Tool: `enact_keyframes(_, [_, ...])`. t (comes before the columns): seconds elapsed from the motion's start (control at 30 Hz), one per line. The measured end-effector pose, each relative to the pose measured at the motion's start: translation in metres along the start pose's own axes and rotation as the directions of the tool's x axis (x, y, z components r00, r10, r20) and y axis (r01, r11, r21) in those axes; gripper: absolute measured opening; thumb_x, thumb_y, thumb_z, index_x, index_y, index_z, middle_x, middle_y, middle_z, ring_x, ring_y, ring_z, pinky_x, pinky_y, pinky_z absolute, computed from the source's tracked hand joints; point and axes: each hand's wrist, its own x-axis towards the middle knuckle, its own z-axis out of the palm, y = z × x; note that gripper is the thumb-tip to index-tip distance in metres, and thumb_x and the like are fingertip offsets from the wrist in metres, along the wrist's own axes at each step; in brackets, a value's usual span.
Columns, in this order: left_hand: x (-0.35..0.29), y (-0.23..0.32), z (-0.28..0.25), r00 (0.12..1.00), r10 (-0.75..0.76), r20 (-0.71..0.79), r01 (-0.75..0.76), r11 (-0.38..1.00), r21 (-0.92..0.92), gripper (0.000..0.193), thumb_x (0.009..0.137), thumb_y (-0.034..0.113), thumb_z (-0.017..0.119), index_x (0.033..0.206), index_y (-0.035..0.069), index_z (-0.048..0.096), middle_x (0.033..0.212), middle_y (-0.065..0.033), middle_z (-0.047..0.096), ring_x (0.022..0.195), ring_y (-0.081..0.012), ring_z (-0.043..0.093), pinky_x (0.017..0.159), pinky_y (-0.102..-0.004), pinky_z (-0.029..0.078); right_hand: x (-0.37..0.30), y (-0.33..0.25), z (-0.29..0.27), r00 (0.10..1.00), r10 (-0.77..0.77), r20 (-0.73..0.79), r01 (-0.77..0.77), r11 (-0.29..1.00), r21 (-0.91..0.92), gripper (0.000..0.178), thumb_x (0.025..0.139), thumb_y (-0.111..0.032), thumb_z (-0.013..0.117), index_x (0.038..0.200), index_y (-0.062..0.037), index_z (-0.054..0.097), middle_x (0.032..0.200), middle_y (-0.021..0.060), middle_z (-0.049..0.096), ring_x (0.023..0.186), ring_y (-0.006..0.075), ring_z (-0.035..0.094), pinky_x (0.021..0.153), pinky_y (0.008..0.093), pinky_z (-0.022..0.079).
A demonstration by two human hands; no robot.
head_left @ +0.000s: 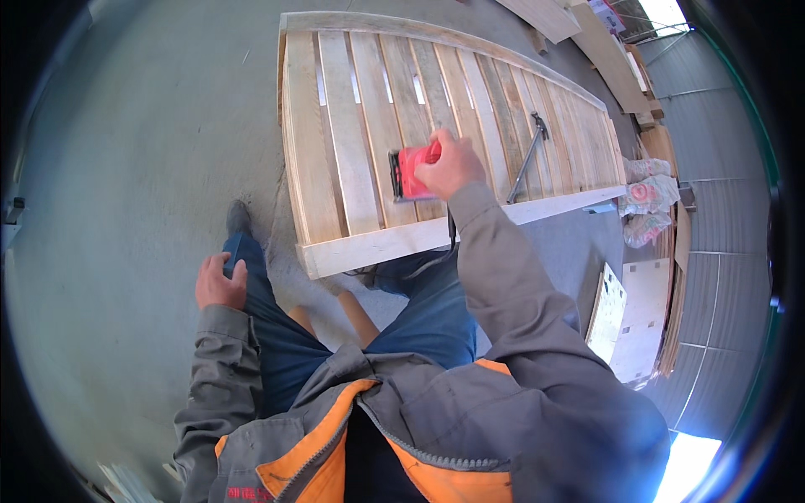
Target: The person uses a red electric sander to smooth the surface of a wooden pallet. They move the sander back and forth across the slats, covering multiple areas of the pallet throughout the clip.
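My right hand (454, 165) is wrapped round a red electric sander (414, 172) with a black front edge. The sander sits on the pale slats near the close side of a long wooden slatted frame (365, 241). A dark cord (452, 228) hangs down from it over the frame's near rail. Off to the left, my left hand (220, 283) lies on my left knee, holding nothing, its thumb apart from the fingers. A claw hammer (527, 158) rests on the slats to the right of the sander.
Boards (610, 63) lie at the far right, with white sacks (650, 197) beside them. Light panels (641, 314) stand along the grey corrugated wall (717, 226). The concrete floor (151, 168) stretches to the left. Behind the near rail, the cord runs by my legs.
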Motion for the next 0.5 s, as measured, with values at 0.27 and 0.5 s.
enact_keyframes(0.27, [-0.006, -0.006, 0.002, 1.0, 0.028, -0.008, -0.028, 0.999, 0.047, 0.033, 0.089, 0.03, 0.079, 0.112, 0.007, 0.075, 0.113, -0.0144, 0.073, 0.108, -0.0382, 0.068, 0.092, -0.047, 0.056, -0.038, 0.023, 0.0, 1.0, 0.001, 0.019, -0.002, 0.999, 0.033, 0.051, 0.081, -0.032, 0.078, 0.128, -0.0197, 0.064, 0.119, 0.0236, 0.061, 0.105, 0.0456, 0.069, 0.092, 0.0517, 0.058])
enact_keyframes(0.5, [0.001, 0.0, 0.004, 0.999, 0.005, 0.035, -0.006, 1.0, 0.015, 0.034, 0.09, 0.029, 0.079, 0.113, 0.005, 0.074, 0.113, -0.0159, 0.073, 0.109, -0.039, 0.068, 0.093, -0.0471, 0.055, 0.009, 0.023, 0.001, 1.0, -0.025, 0.003, 0.025, 0.999, 0.022, 0.047, 0.084, -0.037, 0.077, 0.127, -0.0218, 0.065, 0.121, 0.0228, 0.063, 0.107, 0.0444, 0.069, 0.093, 0.0509, 0.058])
